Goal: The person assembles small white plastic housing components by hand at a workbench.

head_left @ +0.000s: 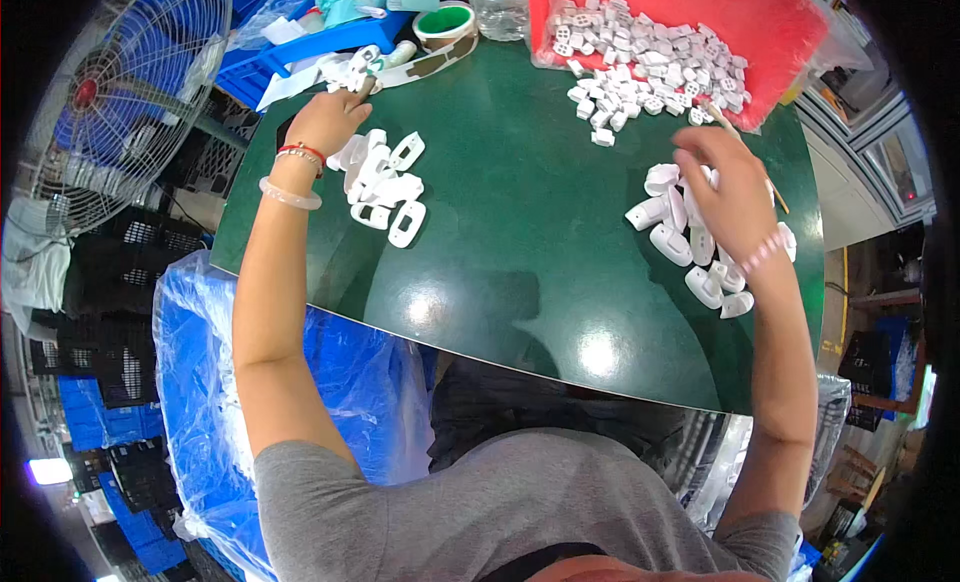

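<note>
My left hand [335, 122] reaches to the far left of the green table, its index finger stretched out and its thumb apart. Its fingertips are at a small heap of white parts [350, 70]; contact is unclear. Below that hand lies a pile of white oval plastic frames [405, 225], several with an opening through them. On the right, my right hand [728, 187] hangs over a pile of white rounded plastic shells [670, 244] and partly hides it. Its fingers curve, with a gap between thumb and index finger and nothing visible in it.
A red bin [790, 27] lies with its mouth toward me, small white blocks [650, 67] spilling onto the green table [500, 202]. A thin stick [778, 194] lies behind my right hand. At the back stand a tape roll [445, 22], a bottle [500, 12] and a blue tray [335, 37]. A fan [110, 92] stands left.
</note>
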{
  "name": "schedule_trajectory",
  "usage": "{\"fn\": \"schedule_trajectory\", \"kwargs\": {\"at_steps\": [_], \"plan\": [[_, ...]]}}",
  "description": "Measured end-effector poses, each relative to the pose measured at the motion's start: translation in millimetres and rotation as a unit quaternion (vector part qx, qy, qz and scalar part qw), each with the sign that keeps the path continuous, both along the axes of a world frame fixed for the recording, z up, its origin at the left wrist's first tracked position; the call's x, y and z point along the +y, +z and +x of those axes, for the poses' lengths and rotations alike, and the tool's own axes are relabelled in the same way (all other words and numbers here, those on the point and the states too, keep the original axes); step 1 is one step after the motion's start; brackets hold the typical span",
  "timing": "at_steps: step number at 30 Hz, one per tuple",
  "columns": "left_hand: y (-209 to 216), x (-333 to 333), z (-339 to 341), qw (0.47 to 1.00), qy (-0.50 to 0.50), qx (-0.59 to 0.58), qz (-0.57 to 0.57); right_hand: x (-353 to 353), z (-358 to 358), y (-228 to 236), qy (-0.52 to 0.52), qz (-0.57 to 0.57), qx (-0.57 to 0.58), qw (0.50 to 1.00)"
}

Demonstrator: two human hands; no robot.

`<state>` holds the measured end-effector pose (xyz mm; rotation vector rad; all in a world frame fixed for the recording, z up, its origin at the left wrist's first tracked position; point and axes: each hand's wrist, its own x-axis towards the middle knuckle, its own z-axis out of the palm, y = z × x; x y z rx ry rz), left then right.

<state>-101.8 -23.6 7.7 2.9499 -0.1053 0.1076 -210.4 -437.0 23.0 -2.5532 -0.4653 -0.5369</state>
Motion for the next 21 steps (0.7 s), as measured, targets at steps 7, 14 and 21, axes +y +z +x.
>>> {"fn": "schedule_trajectory", "kwargs": {"at_steps": [7,14,21], "plan": [[-7,1,-5,0.995,-0.014,0.090,0.035,33,82,-31,-0.040,-0.181,0.218,0.958],[-5,40,-25,0.983,-0.142,0.115,-0.031,27,88,-41,-0.047,-0.109,0.193,0.974],[-8,43,-27,0.992,-0.050,0.109,-0.046,14,91,-48,-0.036,-0.128,0.142,0.981]]}}
